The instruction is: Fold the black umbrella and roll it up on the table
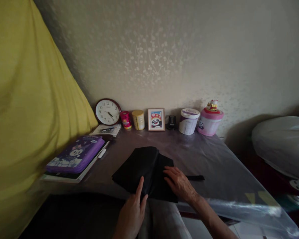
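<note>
A black folding umbrella (144, 162) lies partly closed near the table's front edge, its fabric panels loose and spread to both sides. A narrow black strap (195, 178) sticks out to the right of it. My left hand (133, 210) grips the near end of the umbrella, index finger and thumb stretched along the fabric; its other fingers are hidden. On the right-hand panel rests my right hand (179, 182), palm down, with the fingers extended over the cloth. The umbrella's handle cannot be seen.
A purple pencil case (77, 154) lies on books (89, 166) at the left. Along the wall stand a clock (108, 112), a pink can (126, 119), a yellow can (138, 119), a panda picture (156, 119), a white tub (188, 121) and a pink tub (210, 122).
</note>
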The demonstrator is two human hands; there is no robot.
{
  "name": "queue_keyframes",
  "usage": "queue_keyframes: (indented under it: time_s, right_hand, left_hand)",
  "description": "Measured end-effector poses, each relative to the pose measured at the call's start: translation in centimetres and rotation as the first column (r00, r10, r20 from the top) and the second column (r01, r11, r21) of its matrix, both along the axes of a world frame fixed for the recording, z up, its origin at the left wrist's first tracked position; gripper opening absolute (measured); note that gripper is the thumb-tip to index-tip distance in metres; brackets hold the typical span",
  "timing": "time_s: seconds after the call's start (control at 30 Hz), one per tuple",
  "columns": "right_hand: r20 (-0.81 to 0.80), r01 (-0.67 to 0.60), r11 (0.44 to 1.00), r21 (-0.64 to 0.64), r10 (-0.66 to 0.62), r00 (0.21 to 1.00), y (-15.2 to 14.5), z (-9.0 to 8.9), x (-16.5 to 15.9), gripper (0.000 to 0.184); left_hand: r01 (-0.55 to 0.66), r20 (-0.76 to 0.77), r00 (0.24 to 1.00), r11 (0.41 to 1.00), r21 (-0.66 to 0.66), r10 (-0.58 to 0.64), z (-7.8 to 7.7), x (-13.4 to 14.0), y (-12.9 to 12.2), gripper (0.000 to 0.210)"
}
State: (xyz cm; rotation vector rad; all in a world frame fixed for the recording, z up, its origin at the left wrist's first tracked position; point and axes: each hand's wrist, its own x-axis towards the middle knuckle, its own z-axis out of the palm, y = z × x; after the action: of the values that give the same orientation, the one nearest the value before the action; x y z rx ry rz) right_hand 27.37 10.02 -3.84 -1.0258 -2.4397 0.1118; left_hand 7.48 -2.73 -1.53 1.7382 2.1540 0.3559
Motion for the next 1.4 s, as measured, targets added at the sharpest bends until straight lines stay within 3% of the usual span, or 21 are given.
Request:
queue_keyframes:
  time_s: [0.07, 0.13, 0.2, 0.33, 0.57, 0.7, 0.8, 0.9, 1.0, 1.17, 1.4]
  right_hand:
    - [0.048, 0.021, 1.000, 0.008, -0.021, 0.999, 0.5, -0.2, 0.2, 0.026]
    - [0.052, 0.147, 0.989, 0.033, -0.149, 0.988, 1.0, -0.2, 0.2, 0.025]
    - [0.015, 0.194, 0.979, 0.054, -0.195, 0.981, 1.5, 0.1, -0.1, 0.026]
    - [-0.018, 0.008, 0.999, 0.038, -0.008, 1.000, 1.6, 0.6, -2.2, 0.027]
    - [0.060, -0.135, 0.991, -0.010, 0.135, 0.989, -2.0, -0.5, -3.2, 0.028]
    - [0.042, -0.292, 0.954, -0.063, 0.295, 0.955, -5.5, 0.1, -2.4, 0.026]
    - [-0.061, -0.398, 0.911, -0.105, 0.394, 0.917, -6.5, 1.5, -1.4, 0.024]
    - [-0.177, -0.261, 0.960, -0.102, 0.241, 0.954, -5.1, 2.4, 0.4, 0.026]
    - [-0.127, -0.090, 0.996, 0.002, 0.089, 0.988, -3.2, 2.0, 2.6, 0.030]
    - [0.054, -0.079, 0.996, 0.041, 0.077, 0.996, -2.4, -0.3, 4.4, 0.047]
    - [-0.014, -0.082, 0.992, 0.092, 0.084, 0.996, -2.5, -0.8, 3.7, 0.035]
  left_hand:
    - [-0.003, -0.019, 1.000, 1.000, -0.009, 0.002, 0.0, 0.1, 0.0, 0.056]
    - [-0.012, -0.047, 0.999, 1.000, -0.028, 0.010, 0.1, 0.2, 0.0, 0.056]
    - [-0.021, -0.066, 0.998, 0.999, -0.042, 0.018, 0.3, 0.3, -0.1, 0.057]
    - [-0.022, -0.042, 0.999, 0.999, -0.038, 0.020, 0.6, 0.4, -0.1, 0.057]
    - [-0.031, -0.029, 0.999, 0.998, -0.055, 0.029, 0.6, 0.4, -0.1, 0.058]
    - [-0.018, -0.051, 0.999, 0.998, -0.053, 0.015, 0.5, 0.4, -0.1, 0.059]
    - [-0.019, -0.087, 0.996, 0.999, -0.047, 0.015, 0.5, 0.5, -0.2, 0.058]
    - [-0.031, -0.101, 0.995, 0.998, -0.046, 0.026, 0.5, 0.6, -0.2, 0.058]
    - [-0.029, -0.077, 0.997, 0.999, -0.045, 0.026, 0.5, 0.6, -0.3, 0.058]
    - [-0.033, -0.070, 0.997, 0.999, -0.030, 0.030, 0.5, 0.4, -0.2, 0.057]
    - [-0.026, -0.042, 0.999, 0.999, -0.021, 0.025, 0.4, 0.4, -0.2, 0.057]
